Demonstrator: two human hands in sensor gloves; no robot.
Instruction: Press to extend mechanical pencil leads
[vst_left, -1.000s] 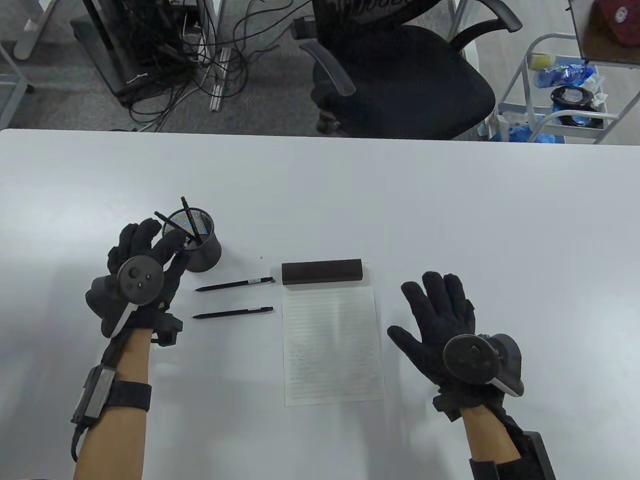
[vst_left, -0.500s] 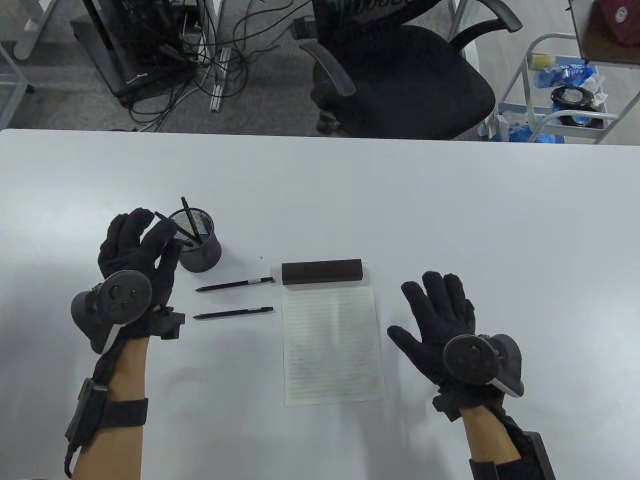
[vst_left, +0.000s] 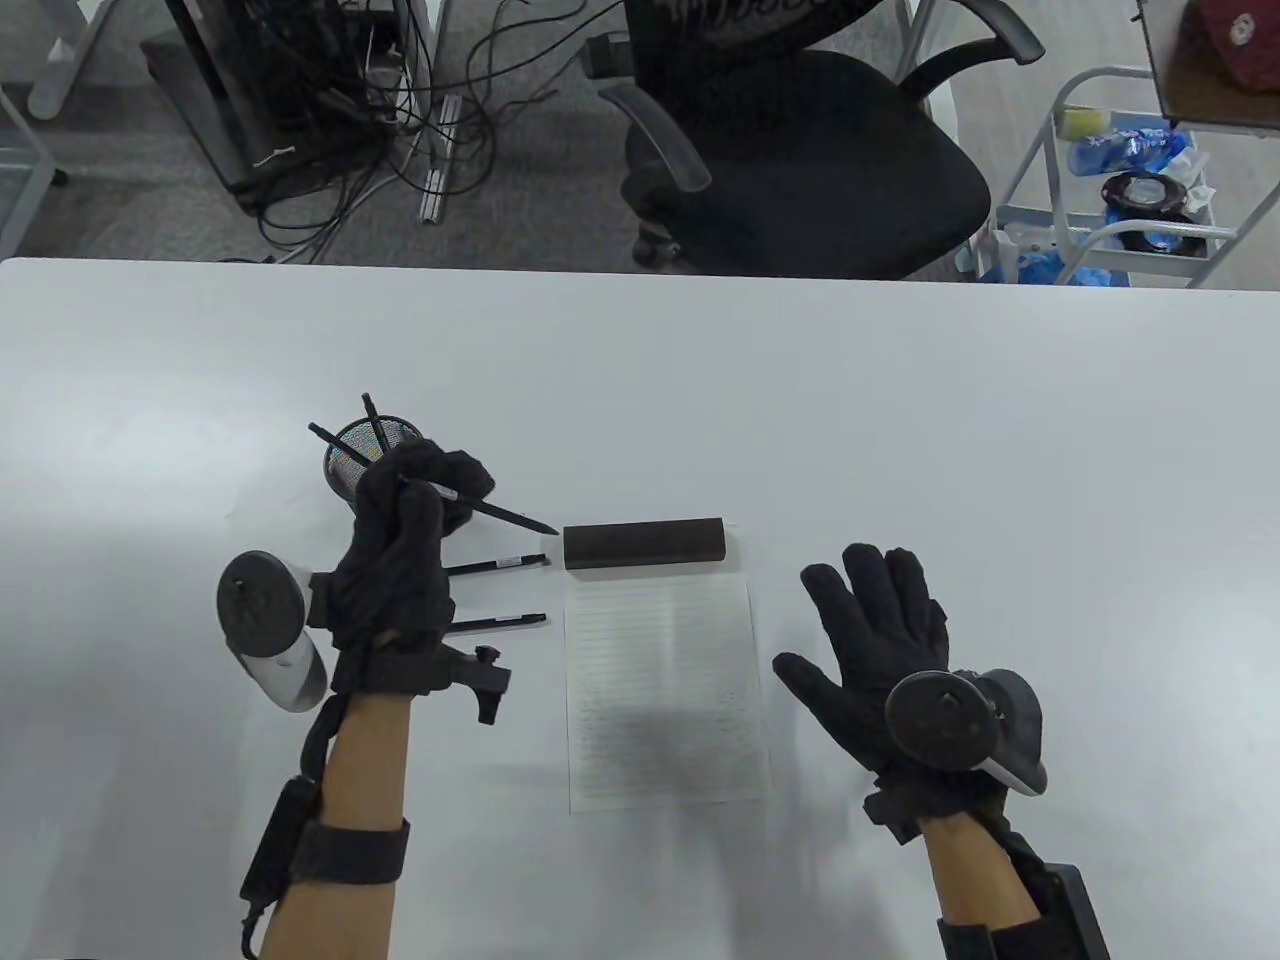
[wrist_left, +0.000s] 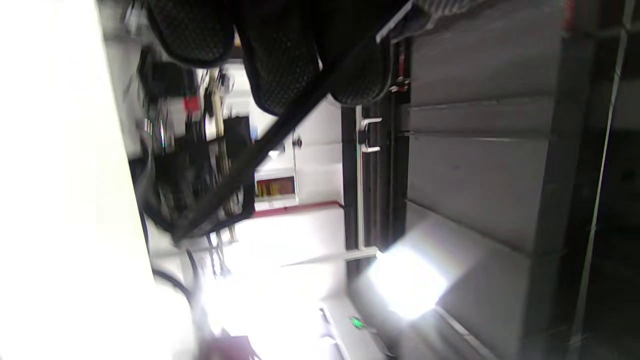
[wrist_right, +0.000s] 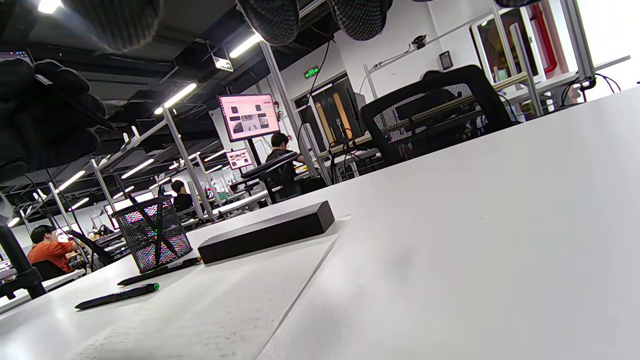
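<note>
My left hand (vst_left: 405, 540) grips a black mechanical pencil (vst_left: 505, 514) in a fist, its tip pointing right, just in front of the black mesh pencil cup (vst_left: 360, 462). The pencil also shows as a dark diagonal bar in the left wrist view (wrist_left: 260, 150). Two more black pencils stand in the cup (vst_left: 372, 418). Two black pencils lie on the table, one (vst_left: 500, 564) above the other (vst_left: 500, 623), partly hidden by my left hand. My right hand (vst_left: 880, 640) lies open and flat on the table, right of the lined paper (vst_left: 665, 690), holding nothing.
A dark rectangular block (vst_left: 645, 542) lies along the top edge of the paper. The mesh cup (wrist_right: 152, 235), the block (wrist_right: 267, 232) and both lying pencils (wrist_right: 117, 296) show in the right wrist view. An office chair (vst_left: 800, 150) stands beyond the table's far edge.
My left hand has drawn one pencil out of the cup, turned over and moved right, now gripping the pencil in a fist above the lying pencils. My right hand has not moved.
</note>
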